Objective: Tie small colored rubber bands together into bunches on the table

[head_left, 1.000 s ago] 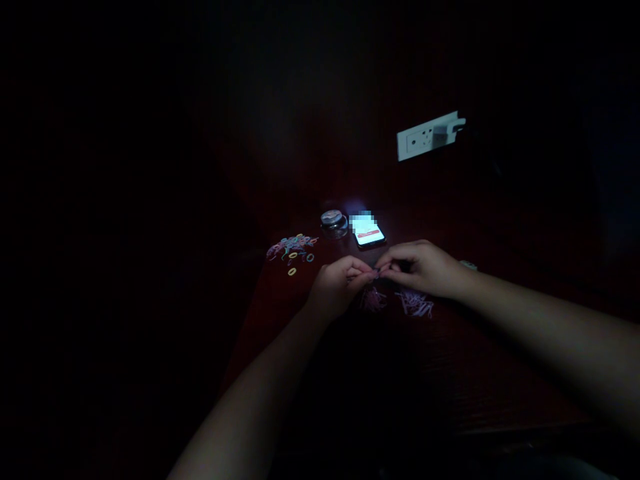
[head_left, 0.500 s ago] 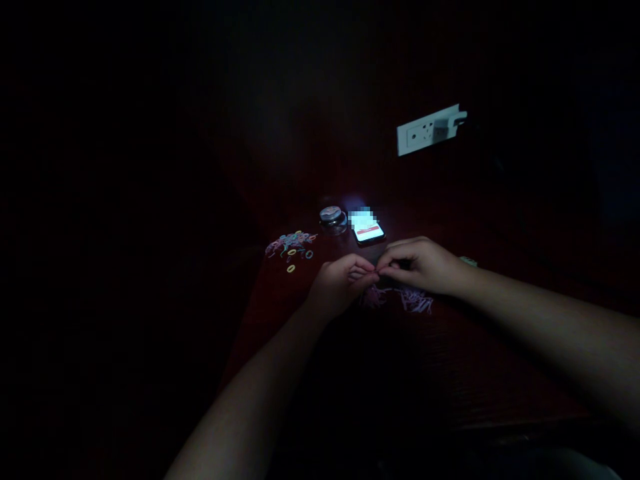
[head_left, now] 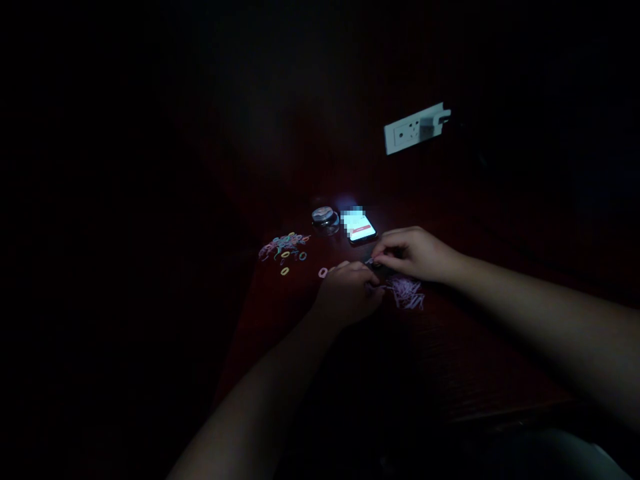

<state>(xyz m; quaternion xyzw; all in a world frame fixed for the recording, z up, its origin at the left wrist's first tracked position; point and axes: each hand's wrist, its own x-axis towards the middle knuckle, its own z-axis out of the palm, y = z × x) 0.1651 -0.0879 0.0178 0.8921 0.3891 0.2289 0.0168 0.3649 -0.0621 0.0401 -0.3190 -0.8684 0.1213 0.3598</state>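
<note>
Palm down on the dark red table, my left hand (head_left: 349, 292) has its fingers curled at the left side of a pile of purple elastic bands (head_left: 406, 292). Its fingertips are shaded, and what they hold, if anything, is hidden. Just beyond that pile, my right hand (head_left: 419, 253) pinches thumb and forefinger together. A small pale bit shows at those fingertips, too dim to name. Left of my left hand lies a pink elastic band (head_left: 323, 273), partly beside the knuckles.
A heap of multicoloured elastic bands (head_left: 285, 245) lies at the left, with loose yellow ones near it. Behind my hands stand a clear lidded jar (head_left: 325, 220) and a lit phone (head_left: 361, 230). A white power socket (head_left: 415, 130) is on the wall. The surroundings are very dark.
My hands, fingertip to fingertip before, have parted. The left has turned palm down and lowered onto the purple bands; the right has shifted slightly left. The view has turned slightly right.
</note>
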